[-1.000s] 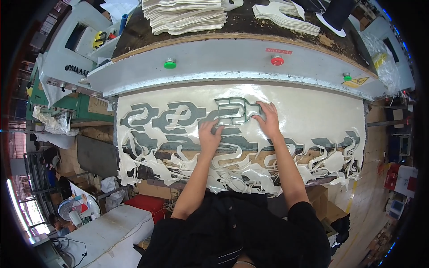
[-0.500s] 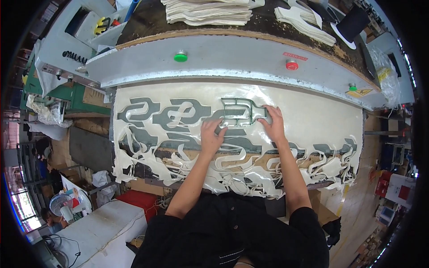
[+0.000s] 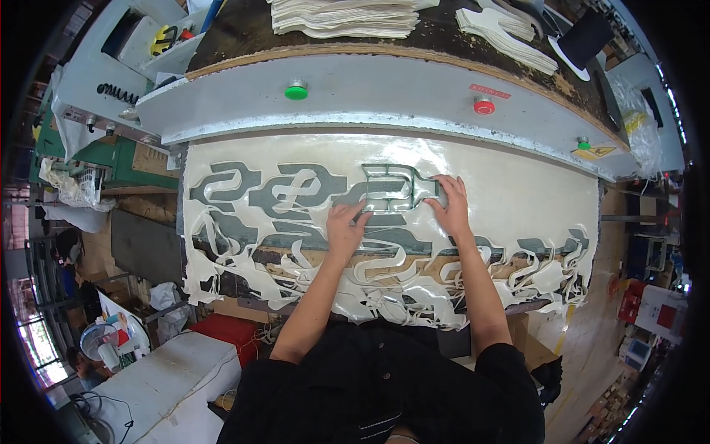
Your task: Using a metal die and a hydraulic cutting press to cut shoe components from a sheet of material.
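Observation:
A green metal cutting die (image 3: pixel 413 189) with a fork-shaped outline lies on a cream-coloured sheet (image 3: pixel 510 174), beside the cut-out openings. My right hand (image 3: pixel 450 206) grips its narrow right end, thumb below and fingers above. My left hand (image 3: pixel 345 229) is at the die's lower left corner, its thumb and fingers closed round the edge there. Left of the die, fork-shaped holes show the dark grey-green surface (image 3: pixel 262 198) under the sheet. A loose curled strip (image 3: pixel 299 194) lies across one of these holes.
Tangled cream offcuts (image 3: pixel 399 296) hang along the near edge. Beyond the sheet runs a grey machine beam (image 3: pixel 384 92) with a green button (image 3: pixel 296 90) and a red button (image 3: pixel 484 106). Stacked cream pieces (image 3: pixel 344 18) and a dark thread spool (image 3: pixel 584 41) stand above it.
The view has shifted slightly. Both hands keep their hold on the die, which stays in nearly the same place on the sheet.

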`<move>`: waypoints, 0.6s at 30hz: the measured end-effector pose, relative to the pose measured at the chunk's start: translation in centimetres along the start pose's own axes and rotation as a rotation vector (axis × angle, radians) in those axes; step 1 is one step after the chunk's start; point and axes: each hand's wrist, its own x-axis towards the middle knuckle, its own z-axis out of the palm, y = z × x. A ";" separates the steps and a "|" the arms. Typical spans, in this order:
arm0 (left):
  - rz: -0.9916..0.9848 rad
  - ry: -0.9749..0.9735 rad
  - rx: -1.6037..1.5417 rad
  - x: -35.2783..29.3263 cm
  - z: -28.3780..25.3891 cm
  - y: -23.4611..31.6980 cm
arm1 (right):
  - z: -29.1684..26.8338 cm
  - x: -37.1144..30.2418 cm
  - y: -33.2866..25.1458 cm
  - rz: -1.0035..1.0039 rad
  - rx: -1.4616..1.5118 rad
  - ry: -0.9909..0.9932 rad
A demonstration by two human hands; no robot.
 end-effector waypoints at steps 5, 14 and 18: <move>0.034 -0.004 0.021 0.1 0.0 0.4 | 0.0 -0.3 0.5 -0.016 0.029 0.003; 0.006 -0.011 0.007 0.2 -0.4 0.3 | 0.4 -0.1 0.6 -0.036 0.011 -0.002; 0.022 0.002 0.012 0.3 -0.7 0.6 | 0.1 -0.1 0.2 -0.033 0.011 -0.007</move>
